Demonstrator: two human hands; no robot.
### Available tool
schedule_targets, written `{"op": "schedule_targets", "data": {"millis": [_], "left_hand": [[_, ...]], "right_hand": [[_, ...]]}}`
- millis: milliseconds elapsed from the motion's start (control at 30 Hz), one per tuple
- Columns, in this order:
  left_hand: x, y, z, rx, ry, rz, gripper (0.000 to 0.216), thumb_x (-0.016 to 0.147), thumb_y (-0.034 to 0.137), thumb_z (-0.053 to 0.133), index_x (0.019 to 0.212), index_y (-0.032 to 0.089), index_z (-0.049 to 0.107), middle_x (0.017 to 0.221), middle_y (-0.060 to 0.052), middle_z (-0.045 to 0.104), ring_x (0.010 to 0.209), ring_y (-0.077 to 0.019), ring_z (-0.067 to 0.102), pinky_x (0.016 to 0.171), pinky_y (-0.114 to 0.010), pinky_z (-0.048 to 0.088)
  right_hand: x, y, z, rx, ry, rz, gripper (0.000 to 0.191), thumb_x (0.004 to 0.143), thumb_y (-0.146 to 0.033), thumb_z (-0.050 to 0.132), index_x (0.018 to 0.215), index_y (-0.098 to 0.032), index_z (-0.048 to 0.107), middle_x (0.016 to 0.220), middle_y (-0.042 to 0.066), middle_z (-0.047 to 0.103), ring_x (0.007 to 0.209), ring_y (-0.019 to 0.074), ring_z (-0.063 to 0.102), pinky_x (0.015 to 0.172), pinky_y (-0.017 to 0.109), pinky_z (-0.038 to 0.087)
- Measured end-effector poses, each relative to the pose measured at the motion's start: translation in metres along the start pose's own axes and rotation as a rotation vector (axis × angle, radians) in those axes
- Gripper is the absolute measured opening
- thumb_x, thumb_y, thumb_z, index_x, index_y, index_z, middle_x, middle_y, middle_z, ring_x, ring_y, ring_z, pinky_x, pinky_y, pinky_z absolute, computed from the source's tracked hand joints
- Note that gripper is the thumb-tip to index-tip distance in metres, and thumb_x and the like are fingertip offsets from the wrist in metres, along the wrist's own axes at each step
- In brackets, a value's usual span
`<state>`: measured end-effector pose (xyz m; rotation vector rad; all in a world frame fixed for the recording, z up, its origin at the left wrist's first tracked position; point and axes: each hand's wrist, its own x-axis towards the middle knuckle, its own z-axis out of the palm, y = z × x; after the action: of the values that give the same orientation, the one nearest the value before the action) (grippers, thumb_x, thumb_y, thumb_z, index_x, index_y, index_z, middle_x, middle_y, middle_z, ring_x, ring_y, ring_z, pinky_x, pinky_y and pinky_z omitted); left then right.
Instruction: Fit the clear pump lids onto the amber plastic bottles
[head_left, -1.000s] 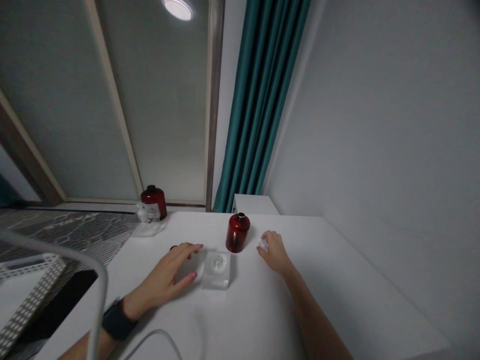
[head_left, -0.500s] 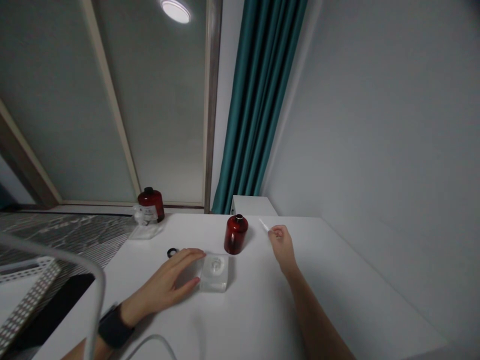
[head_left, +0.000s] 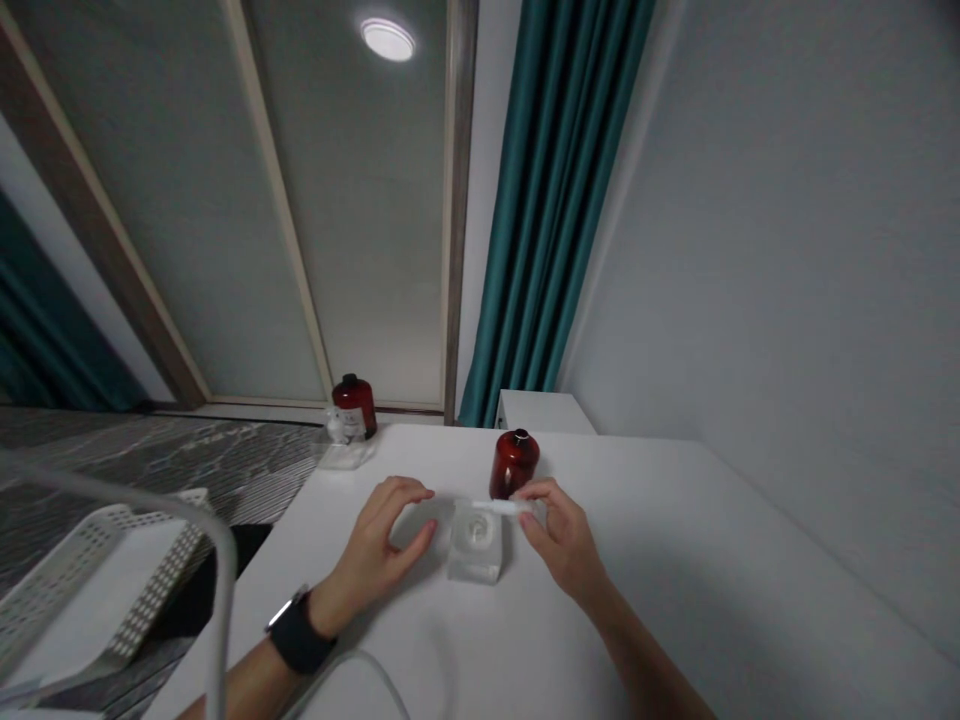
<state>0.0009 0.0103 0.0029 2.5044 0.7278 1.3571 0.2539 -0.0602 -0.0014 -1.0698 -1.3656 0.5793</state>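
Note:
A clear square block [head_left: 475,545] with a round hollow in its top lies on the white table [head_left: 675,560]. My right hand [head_left: 559,535] pinches a thin white stick [head_left: 501,507] and holds it level just over the block. Left of the block my left hand [head_left: 379,545] hovers with fingers curved and apart, nothing in them; a dark watch sits on that wrist. A small dark red bottle [head_left: 514,464] stands upright right behind the block.
A second dark red bottle [head_left: 354,405] with a small clear item and a clear block stands on the ledge at the table's far left corner. A white perforated basket [head_left: 90,590] sits low at the left. A white cable [head_left: 375,670] crosses the near table edge.
My right hand lifted the white stick from beside the red bottle, raised it, then brought it left over the clear block. The view has shifted, so everything sits further right.

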Motion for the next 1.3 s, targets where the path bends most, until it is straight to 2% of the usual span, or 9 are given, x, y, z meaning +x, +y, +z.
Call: {"op": "schedule_targets", "data": {"millis": [67, 167, 400, 533, 700, 800, 967, 1167, 1300], "left_hand": [[0.0, 0.004, 0.002, -0.029, 0.018, 0.029, 0.022, 0.09, 0.012, 0.059, 0.11, 0.021, 0.056, 0.099, -0.006, 0.062, 0.094, -0.0203, 0.06, 0.082, -0.034, 0.052], [-0.001, 0.008, 0.006, -0.036, 0.028, 0.05, 0.023, 0.091, 0.01, 0.058, 0.111, 0.021, 0.056, 0.1, -0.007, 0.062, 0.094, -0.0197, 0.059, 0.081, -0.033, 0.052], [0.0, 0.013, 0.006, 0.024, 0.029, 0.074, 0.015, 0.093, 0.011, 0.057, 0.103, 0.021, 0.06, 0.096, -0.006, 0.062, 0.089, -0.0189, 0.059, 0.077, -0.032, 0.051], [0.001, 0.014, 0.004, 0.031, 0.002, 0.029, 0.01, 0.093, 0.014, 0.056, 0.098, 0.021, 0.061, 0.097, -0.006, 0.063, 0.09, -0.02, 0.06, 0.078, -0.033, 0.051], [0.0, 0.014, 0.007, 0.002, -0.01, -0.065, 0.008, 0.09, 0.016, 0.056, 0.092, 0.021, 0.061, 0.099, -0.006, 0.06, 0.093, -0.0204, 0.059, 0.081, -0.033, 0.05], [0.002, 0.015, 0.008, -0.048, -0.009, -0.139, 0.009, 0.089, 0.015, 0.053, 0.09, 0.021, 0.06, 0.099, -0.005, 0.057, 0.094, -0.0202, 0.057, 0.082, -0.033, 0.049], [0.003, 0.018, 0.012, -0.119, -0.067, -0.205, 0.008, 0.087, 0.014, 0.053, 0.087, 0.021, 0.058, 0.1, -0.005, 0.054, 0.097, -0.0205, 0.055, 0.086, -0.034, 0.048], [0.002, 0.017, 0.017, -0.179, -0.087, -0.282, 0.012, 0.085, 0.01, 0.052, 0.086, 0.02, 0.057, 0.1, -0.006, 0.052, 0.1, -0.0212, 0.054, 0.09, -0.035, 0.047], [0.002, 0.015, 0.017, -0.184, -0.092, -0.279, 0.012, 0.086, 0.01, 0.051, 0.088, 0.02, 0.057, 0.101, -0.006, 0.051, 0.1, -0.0208, 0.053, 0.09, -0.035, 0.047]], "right_hand": [[-0.002, -0.003, 0.004, -0.054, -0.05, -0.083, 0.012, 0.084, -0.021, 0.061, 0.095, -0.023, 0.064, 0.094, 0.004, 0.063, 0.09, 0.0213, 0.06, 0.083, 0.034, 0.046], [-0.003, -0.003, 0.005, -0.1, -0.08, -0.137, 0.013, 0.086, -0.018, 0.059, 0.097, -0.023, 0.062, 0.095, 0.004, 0.061, 0.092, 0.0214, 0.059, 0.084, 0.035, 0.047], [-0.005, -0.004, 0.007, -0.14, -0.075, -0.113, 0.014, 0.084, -0.018, 0.06, 0.097, -0.023, 0.063, 0.094, 0.004, 0.063, 0.091, 0.0216, 0.06, 0.083, 0.034, 0.048], [-0.007, -0.003, 0.012, -0.159, -0.032, -0.045, 0.013, 0.086, -0.021, 0.059, 0.098, -0.023, 0.064, 0.093, 0.005, 0.066, 0.088, 0.0213, 0.062, 0.081, 0.033, 0.048], [-0.01, -0.002, 0.019, -0.113, 0.007, 0.04, 0.023, 0.086, -0.026, 0.061, 0.109, -0.024, 0.062, 0.1, 0.005, 0.068, 0.094, 0.022, 0.063, 0.083, 0.032, 0.048], [-0.011, -0.002, 0.022, -0.073, 0.006, 0.054, 0.028, 0.083, -0.026, 0.064, 0.111, -0.024, 0.061, 0.101, 0.005, 0.066, 0.097, 0.0225, 0.062, 0.086, 0.033, 0.048], [-0.01, -0.004, 0.026, 0.008, 0.03, 0.069, 0.028, 0.084, -0.027, 0.063, 0.111, -0.024, 0.059, 0.1, 0.004, 0.065, 0.092, 0.021, 0.063, 0.083, 0.033, 0.049], [-0.014, -0.006, 0.033, 0.082, 0.025, 0.06, 0.044, 0.081, -0.023, 0.067, 0.122, -0.025, 0.052, 0.1, 0.004, 0.062, 0.093, 0.0194, 0.063, 0.084, 0.031, 0.051], [-0.016, -0.006, 0.036, 0.055, 0.04, 0.061, 0.046, 0.079, -0.021, 0.068, 0.122, -0.026, 0.052, 0.108, 0.006, 0.06, 0.1, 0.0201, 0.062, 0.092, 0.035, 0.05]]}}
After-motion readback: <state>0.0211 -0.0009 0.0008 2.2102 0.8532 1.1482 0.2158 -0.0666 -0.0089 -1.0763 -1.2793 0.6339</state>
